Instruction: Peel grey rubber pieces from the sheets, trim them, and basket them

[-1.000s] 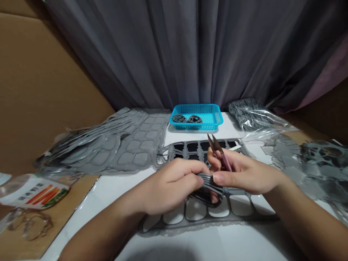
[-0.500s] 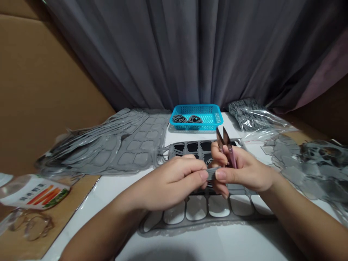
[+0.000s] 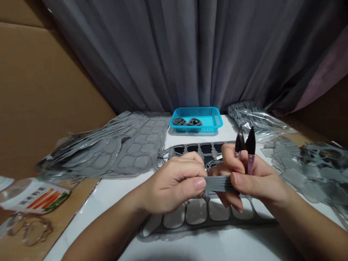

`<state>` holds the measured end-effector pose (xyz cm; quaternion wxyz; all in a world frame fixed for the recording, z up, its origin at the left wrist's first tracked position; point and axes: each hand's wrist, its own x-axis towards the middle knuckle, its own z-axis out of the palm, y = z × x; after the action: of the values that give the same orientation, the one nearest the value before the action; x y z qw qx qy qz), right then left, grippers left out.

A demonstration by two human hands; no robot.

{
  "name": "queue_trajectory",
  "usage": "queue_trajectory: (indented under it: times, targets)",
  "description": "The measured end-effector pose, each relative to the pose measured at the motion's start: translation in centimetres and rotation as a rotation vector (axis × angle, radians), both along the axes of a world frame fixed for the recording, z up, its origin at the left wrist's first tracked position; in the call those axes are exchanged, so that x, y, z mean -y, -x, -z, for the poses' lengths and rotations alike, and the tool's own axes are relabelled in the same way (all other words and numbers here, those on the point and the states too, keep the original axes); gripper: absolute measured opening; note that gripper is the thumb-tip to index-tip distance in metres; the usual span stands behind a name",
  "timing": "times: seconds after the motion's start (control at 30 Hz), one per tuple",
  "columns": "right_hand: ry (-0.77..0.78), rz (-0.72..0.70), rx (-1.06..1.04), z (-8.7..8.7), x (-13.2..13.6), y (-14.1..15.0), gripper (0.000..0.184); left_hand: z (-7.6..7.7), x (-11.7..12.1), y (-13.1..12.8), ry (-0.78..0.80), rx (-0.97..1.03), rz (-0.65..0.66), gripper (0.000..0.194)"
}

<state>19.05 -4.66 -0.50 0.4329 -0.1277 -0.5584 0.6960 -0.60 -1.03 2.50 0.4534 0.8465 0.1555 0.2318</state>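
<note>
Between my two hands runs a bundle of flat grey rubbery strips (image 3: 219, 183), stretched sideways. My left hand (image 3: 176, 181) pinches its left end between thumb and fingers. The thumb of my right hand (image 3: 252, 177) presses on the right end, and the same hand keeps a pair of thread snips (image 3: 250, 145) with pinkish handles, dark blades pointing up and apart. Below the hands lies a grey moulded sheet (image 3: 197, 226) with rounded openings, white showing in the front row and black further back. My fingers cover part of it.
A blue basket (image 3: 214, 127) with grey looped pieces stands behind. Stacked grey sheets (image 3: 136, 141) lie left, a clear bag of dark pieces (image 3: 247, 114) at back right. Loose grey scraps (image 3: 296, 170) spread on the right. A bottle (image 3: 35, 195) and glasses (image 3: 35, 230) lie at left.
My right hand has moved right with the snips, away from my left hand. More of the grey strip bundle shows between them.
</note>
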Motion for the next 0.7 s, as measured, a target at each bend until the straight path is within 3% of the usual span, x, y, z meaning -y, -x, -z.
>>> queue_trajectory:
  times: [0.2,0.7]
  targets:
    - [-0.066,0.077,-0.007,-0.53,0.37,-0.01,0.029,-0.05,0.09,-0.15,0.001,-0.018,0.030,0.027]
    - [-0.061,0.096,-0.021,-0.59,0.47,-0.07,0.029,0.03,0.83,-0.50,0.139,0.103,-0.024,0.048]
